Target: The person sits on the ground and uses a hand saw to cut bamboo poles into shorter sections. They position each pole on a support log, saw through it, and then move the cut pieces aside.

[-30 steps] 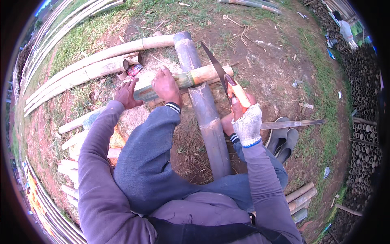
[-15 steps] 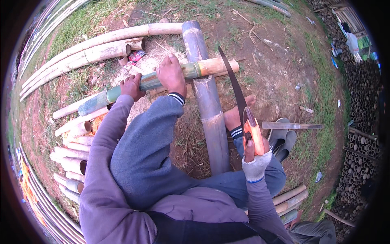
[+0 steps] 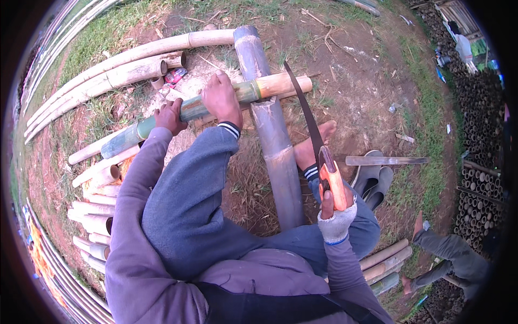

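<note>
A green bamboo pole (image 3: 194, 108) with a pale, scraped right end lies slantwise across a thick greyish bamboo post (image 3: 280, 156). My left hand (image 3: 171, 116) is closed around the pole left of its middle. Beside that hand, my bare left foot (image 3: 222, 100) presses on top of the pole. My right hand (image 3: 335, 208), in a pale fingerless glove, grips the orange handle of a hand saw (image 3: 306, 110). The saw's dark curved blade points up and away, its tip over or near the pole's pale end; whether they touch I cannot tell.
Long pale bamboo poles (image 3: 135, 54) lie at the far left, with cut bamboo pieces (image 3: 91, 209) stacked nearer. Grey slippers (image 3: 372, 181) and a flat bamboo strip (image 3: 386, 160) sit to the right. Another person's legs (image 3: 453, 256) are at the lower right, near a large bamboo stack (image 3: 480, 200).
The other person's legs have come further into view at the lower right. The view has shifted slightly; my hands, the saw and the pole keep nearly the same arrangement.
</note>
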A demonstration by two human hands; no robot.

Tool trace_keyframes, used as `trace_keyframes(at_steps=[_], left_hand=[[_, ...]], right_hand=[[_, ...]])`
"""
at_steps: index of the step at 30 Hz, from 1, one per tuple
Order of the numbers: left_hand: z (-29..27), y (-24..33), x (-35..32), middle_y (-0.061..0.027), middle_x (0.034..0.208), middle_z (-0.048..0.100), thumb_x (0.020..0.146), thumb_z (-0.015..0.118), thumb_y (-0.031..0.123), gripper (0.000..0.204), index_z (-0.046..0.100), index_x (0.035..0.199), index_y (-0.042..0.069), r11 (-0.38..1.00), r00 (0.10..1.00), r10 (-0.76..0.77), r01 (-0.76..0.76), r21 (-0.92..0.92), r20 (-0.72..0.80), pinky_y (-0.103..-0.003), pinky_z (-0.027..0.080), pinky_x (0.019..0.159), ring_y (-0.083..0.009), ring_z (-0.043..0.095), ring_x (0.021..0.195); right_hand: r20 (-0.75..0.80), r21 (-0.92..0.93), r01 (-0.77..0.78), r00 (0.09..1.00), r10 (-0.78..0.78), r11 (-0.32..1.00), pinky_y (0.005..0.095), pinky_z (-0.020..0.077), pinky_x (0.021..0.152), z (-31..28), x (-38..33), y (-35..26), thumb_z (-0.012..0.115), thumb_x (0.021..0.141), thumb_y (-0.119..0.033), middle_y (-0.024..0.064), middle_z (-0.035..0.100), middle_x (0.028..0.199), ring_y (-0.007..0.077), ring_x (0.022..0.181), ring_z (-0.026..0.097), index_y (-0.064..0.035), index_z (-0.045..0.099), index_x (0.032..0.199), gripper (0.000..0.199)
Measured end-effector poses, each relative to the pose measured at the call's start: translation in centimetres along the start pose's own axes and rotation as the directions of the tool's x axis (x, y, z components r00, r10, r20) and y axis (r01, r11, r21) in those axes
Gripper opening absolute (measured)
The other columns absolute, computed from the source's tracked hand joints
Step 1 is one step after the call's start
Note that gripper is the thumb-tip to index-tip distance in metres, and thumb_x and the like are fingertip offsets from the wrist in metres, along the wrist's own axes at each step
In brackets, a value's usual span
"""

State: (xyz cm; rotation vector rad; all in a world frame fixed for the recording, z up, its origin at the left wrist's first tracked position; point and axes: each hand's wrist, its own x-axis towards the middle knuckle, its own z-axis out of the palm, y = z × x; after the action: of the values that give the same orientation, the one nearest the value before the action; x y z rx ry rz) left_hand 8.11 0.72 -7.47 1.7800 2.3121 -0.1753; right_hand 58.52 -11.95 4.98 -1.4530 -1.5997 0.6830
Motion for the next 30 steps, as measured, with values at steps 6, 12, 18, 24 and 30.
trace_keyframes(at_steps=[6, 12, 18, 24, 30], left_hand=[[-0.8, 1.1, 0.9, -0.0121, 0.134, 0.065, 0.071, 0.088, 0.030, 0.081, 0.052, 0.142, 0.022, 1.000, 0.999, -0.005, 0.004, 0.029, 0.043, -0.061, 0.042, 0.110, -0.0359, 0.061, 0.130], [-0.7, -0.3, 0.1, -0.0148, 0.134, 0.064, 0.070, 0.090, 0.029, 0.078, 0.051, 0.137, 0.023, 1.000, 0.998, -0.030, 0.030, 0.003, 0.057, -0.067, 0.040, 0.111, -0.0385, 0.060, 0.131], [-0.2, -0.1, 0.1, -0.0145, 0.134, 0.064, 0.070, 0.090, 0.028, 0.079, 0.051, 0.139, 0.022, 1.000, 1.000, 0.006, -0.005, -0.008, 0.031, -0.066, 0.041, 0.110, -0.0382, 0.060, 0.131], [-1.4, 0.7, 0.9, -0.0126, 0.135, 0.064, 0.069, 0.091, 0.030, 0.085, 0.051, 0.144, 0.022, 1.000, 0.996, -0.014, 0.012, 0.021, 0.085, -0.062, 0.043, 0.108, -0.0374, 0.061, 0.130], [-1.0, -0.5, 0.6, -0.0128, 0.136, 0.063, 0.071, 0.089, 0.031, 0.080, 0.051, 0.140, 0.023, 1.000, 0.995, -0.015, 0.015, 0.009, 0.094, -0.066, 0.041, 0.110, -0.0362, 0.059, 0.132]], right_hand=[[-0.119, -0.243, 0.208, 0.963, -0.242, 0.948, 0.0428, 0.0522, 0.070, 7.7, 11.8, 1.3, 0.072, 0.099, -0.020, 0.0223, 0.064, 0.084, 0.0342, 0.076, 0.068, 0.0011, 0.066, 0.106, 0.023], [-0.048, -0.110, 0.230, 0.970, -0.236, 0.967, 0.0446, 0.0543, 0.069, 2.8, 4.1, 1.2, 0.070, 0.098, -0.014, 0.0210, 0.069, 0.089, 0.0392, 0.077, 0.070, 0.0037, 0.067, 0.109, 0.021], [-0.010, -0.013, 0.107, 0.994, -0.107, 0.994, 0.0433, 0.0554, 0.073, 2.5, 3.1, 1.5, 0.070, 0.099, -0.012, 0.0173, 0.070, 0.093, 0.0341, 0.080, 0.070, 0.0040, 0.068, 0.111, 0.021], [-0.127, -0.095, 0.147, 0.979, -0.159, 0.985, 0.0452, 0.0539, 0.070, 7.2, 10.5, 1.7, 0.074, 0.097, -0.018, 0.0194, 0.068, 0.086, 0.0390, 0.079, 0.070, -0.0006, 0.067, 0.108, 0.021], [-0.029, 0.045, 0.015, 0.999, -0.014, 0.999, 0.0390, 0.0542, 0.074, 0.5, -0.1, 0.5, 0.069, 0.101, -0.017, 0.0151, 0.072, 0.092, 0.0277, 0.078, 0.069, 0.0047, 0.068, 0.113, 0.024]])
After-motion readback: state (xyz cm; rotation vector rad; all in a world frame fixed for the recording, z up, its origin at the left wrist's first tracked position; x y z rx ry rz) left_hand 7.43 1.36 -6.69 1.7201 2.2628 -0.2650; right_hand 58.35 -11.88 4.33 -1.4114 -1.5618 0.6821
